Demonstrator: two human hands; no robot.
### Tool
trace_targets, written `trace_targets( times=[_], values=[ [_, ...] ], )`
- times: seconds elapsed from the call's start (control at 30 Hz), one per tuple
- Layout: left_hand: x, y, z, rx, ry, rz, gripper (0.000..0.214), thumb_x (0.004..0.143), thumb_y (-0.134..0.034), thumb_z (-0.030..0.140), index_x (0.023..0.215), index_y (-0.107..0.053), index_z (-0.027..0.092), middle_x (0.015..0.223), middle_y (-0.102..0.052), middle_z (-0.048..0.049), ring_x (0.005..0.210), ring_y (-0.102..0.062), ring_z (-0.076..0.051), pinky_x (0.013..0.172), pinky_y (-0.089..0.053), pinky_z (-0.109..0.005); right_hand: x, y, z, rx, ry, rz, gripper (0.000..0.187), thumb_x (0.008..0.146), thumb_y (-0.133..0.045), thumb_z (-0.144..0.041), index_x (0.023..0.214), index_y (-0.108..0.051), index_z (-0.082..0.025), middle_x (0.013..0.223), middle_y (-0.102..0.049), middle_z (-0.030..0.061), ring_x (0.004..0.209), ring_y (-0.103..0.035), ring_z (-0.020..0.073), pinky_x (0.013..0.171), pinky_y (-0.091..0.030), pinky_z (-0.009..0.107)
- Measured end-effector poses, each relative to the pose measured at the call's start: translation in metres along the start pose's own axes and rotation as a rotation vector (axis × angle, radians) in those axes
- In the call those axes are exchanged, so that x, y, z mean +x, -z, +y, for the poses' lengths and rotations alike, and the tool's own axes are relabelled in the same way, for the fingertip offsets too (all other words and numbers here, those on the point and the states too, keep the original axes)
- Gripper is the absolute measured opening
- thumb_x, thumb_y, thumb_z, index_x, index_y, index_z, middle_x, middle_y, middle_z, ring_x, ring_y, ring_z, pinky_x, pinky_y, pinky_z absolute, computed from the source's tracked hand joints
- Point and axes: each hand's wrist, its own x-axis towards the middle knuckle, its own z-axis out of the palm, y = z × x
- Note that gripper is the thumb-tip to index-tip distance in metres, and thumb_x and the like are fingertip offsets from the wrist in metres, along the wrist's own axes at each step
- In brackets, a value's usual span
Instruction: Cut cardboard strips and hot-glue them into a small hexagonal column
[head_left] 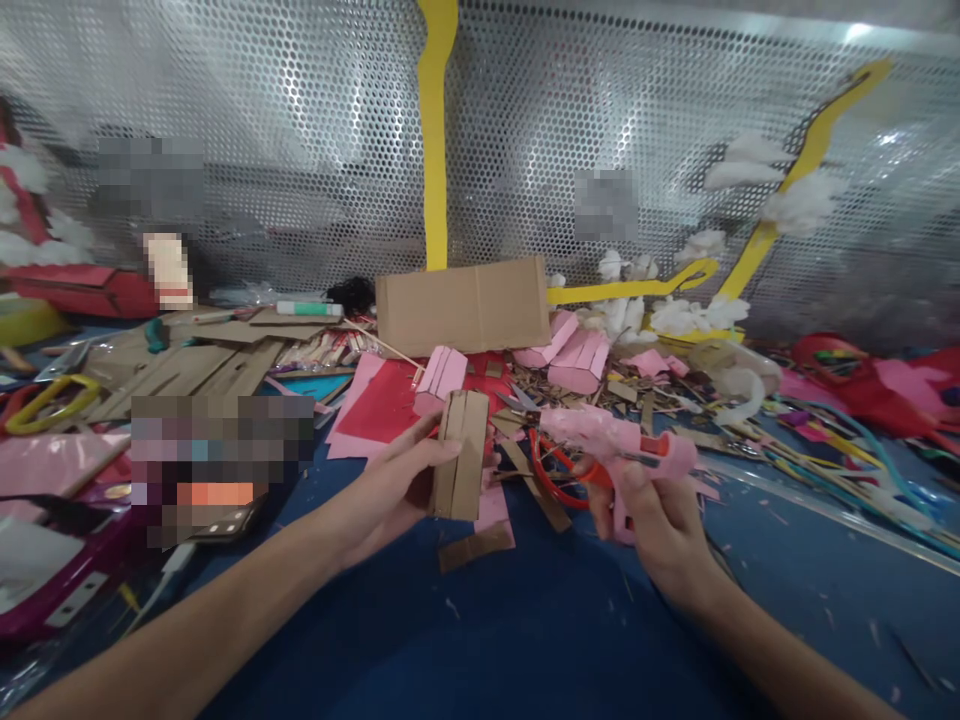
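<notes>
My left hand grips a small folded piece of brown cardboard, thumb across its front face. In my right hand is a pink hot glue gun, its nozzle pointing left toward the cardboard but apart from it. My fingers wrap its handle near the orange trigger. Behind the gun lie scissors with orange handles, partly hidden. Just beyond the cardboard piece sits a small pink paper-covered box, on red and pink sheets.
A larger cardboard panel stands at the back against a perforated metal screen. Two more pink boxes lie among cardboard scraps. Cardboard strips and yellow-handled scissors are left. White fluff and yellow strips are at the back.
</notes>
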Motion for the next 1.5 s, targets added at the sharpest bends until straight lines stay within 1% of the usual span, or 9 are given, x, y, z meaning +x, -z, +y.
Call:
trace_targets(
  times=[0.13,0.33,0.57,0.73,0.83,1.0,1.17,1.3,1.5],
  values=[
    [0.000,-0.002,0.000,0.017,-0.007,0.020,0.064,0.090,-0.078,0.031,0.148,-0.052,0.023,0.132,-0.076,-0.0167,0.113,-0.077,-0.036,0.100,-0.061,-0.052,0.000,0.000,0.000,-0.010,0.015,-0.007,0.057,0.104,-0.047,-0.067,0.087,-0.071,-0.018,0.044,-0.059,-0.0011,0.037,-0.050,0.0133,0.041,-0.041,0.025],
    [-0.002,-0.006,-0.002,0.081,-0.034,0.115,0.054,0.091,-0.073,0.030,0.143,-0.059,0.022,0.138,-0.073,-0.0158,0.112,-0.077,-0.035,0.094,-0.063,-0.051,0.000,0.000,0.001,-0.008,0.016,-0.028,0.056,0.105,-0.046,-0.065,0.088,-0.071,-0.018,0.044,-0.058,-0.0013,0.037,-0.050,0.0129,0.042,-0.041,0.024],
    [-0.002,-0.004,0.001,0.222,-0.147,0.048,0.055,0.082,-0.089,0.038,0.131,-0.069,0.022,0.127,-0.075,-0.0120,0.105,-0.075,-0.027,0.083,-0.062,-0.033,-0.003,0.005,0.008,-0.003,-0.018,-0.075,0.054,0.107,-0.046,-0.063,0.094,-0.071,-0.018,0.048,-0.060,-0.0017,0.039,-0.050,0.0125,0.042,-0.038,0.024],
    [-0.002,-0.006,0.000,0.126,-0.171,0.090,0.057,0.086,-0.087,0.038,0.137,-0.067,0.025,0.118,-0.078,-0.0085,0.095,-0.075,-0.021,0.079,-0.062,-0.028,-0.003,0.006,0.012,0.013,-0.036,-0.091,0.054,0.106,-0.045,-0.064,0.095,-0.071,-0.018,0.048,-0.060,-0.0021,0.039,-0.049,0.0119,0.043,-0.038,0.024],
    [-0.001,-0.008,-0.001,0.041,-0.127,0.102,0.047,0.093,-0.080,0.035,0.137,-0.068,0.024,0.109,-0.080,-0.0083,0.092,-0.077,-0.021,0.079,-0.062,-0.030,-0.002,0.004,0.009,0.015,-0.040,-0.082,0.054,0.105,-0.046,-0.066,0.094,-0.069,-0.019,0.048,-0.059,-0.0027,0.038,-0.047,0.0114,0.042,-0.037,0.023],
    [0.001,-0.007,-0.003,-0.009,-0.031,0.156,0.046,0.098,-0.069,0.026,0.144,-0.062,0.027,0.124,-0.079,-0.0113,0.099,-0.079,-0.026,0.087,-0.063,-0.040,-0.002,0.001,0.001,0.012,-0.043,-0.090,0.057,0.104,-0.046,-0.069,0.086,-0.066,-0.019,0.045,-0.057,-0.0024,0.037,-0.046,0.0114,0.040,-0.037,0.023],
    [0.002,-0.001,-0.005,0.099,-0.070,0.067,0.044,0.092,-0.078,0.038,0.133,-0.067,0.026,0.124,-0.079,-0.0102,0.104,-0.078,-0.028,0.092,-0.061,-0.041,-0.003,-0.002,-0.004,0.034,0.004,-0.173,0.055,0.105,-0.048,-0.067,0.082,-0.065,-0.019,0.045,-0.056,-0.0032,0.039,-0.046,0.0109,0.042,-0.036,0.022],
    [0.001,-0.001,-0.004,0.185,-0.086,0.040,0.050,0.083,-0.086,0.048,0.127,-0.071,0.026,0.126,-0.079,-0.0088,0.108,-0.077,-0.028,0.094,-0.059,-0.040,-0.004,-0.001,-0.002,-0.010,0.033,-0.214,0.065,0.108,-0.043,-0.063,0.061,-0.056,-0.020,0.046,-0.054,-0.0010,0.041,-0.043,0.0099,0.041,-0.032,0.023],
    [0.000,-0.005,-0.002,0.154,-0.108,0.050,0.054,0.078,-0.091,0.043,0.124,-0.068,0.026,0.121,-0.080,-0.0078,0.103,-0.078,-0.026,0.090,-0.059,-0.038,-0.003,0.001,-0.003,-0.067,0.044,-0.227,0.065,0.108,-0.042,-0.063,0.060,-0.053,-0.021,0.045,-0.052,-0.0013,0.042,-0.046,0.0105,0.043,-0.034,0.023]
  ],
)
